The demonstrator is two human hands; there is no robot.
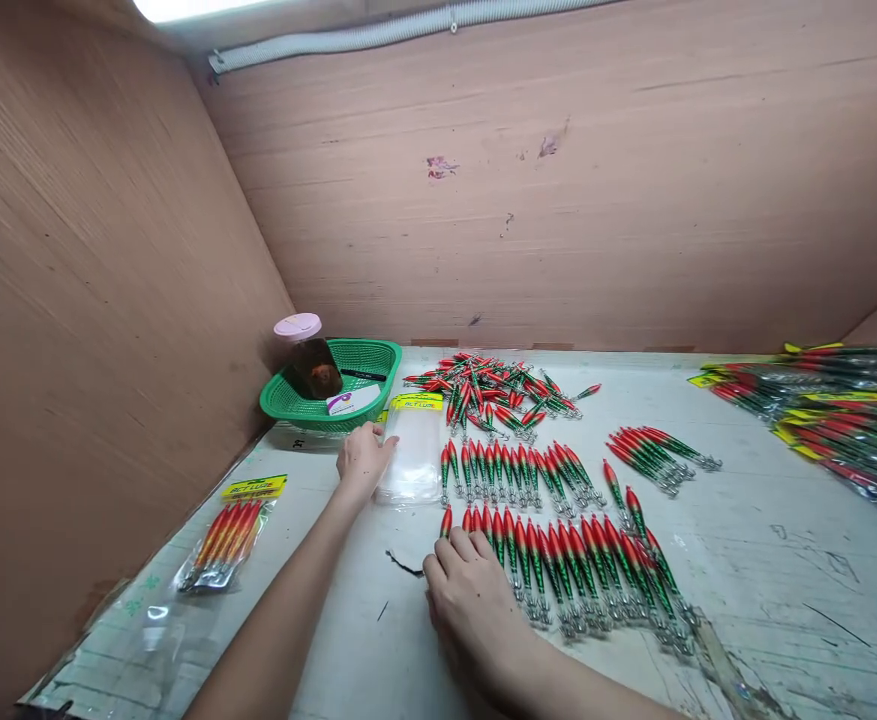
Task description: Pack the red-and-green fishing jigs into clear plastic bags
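Note:
My left hand (pixel 364 455) rests at the left edge of a stack of clear bags (pixel 414 455) with yellow headers, its fingers bent; whether it grips a bag does not show. Over the left end of the front row of red and green lures (pixel 565 560) lies my right hand (pixel 475 595), fingers curled down at the lures, the fingertips hidden. One lure (pixel 446 521) pokes out just above its knuckles. Behind that row runs a second row of lures (pixel 513 468), and a loose pile of lures (pixel 490 390) lies farther back.
A green basket (pixel 280 400) at the back left holds a jar with a pink lid (pixel 298 326). A filled bag of orange lures (pixel 228 535) lies left. Filled bags (pixel 850 420) are heaped at the right, near a small lure group (pixel 652 458). Wooden walls enclose the table.

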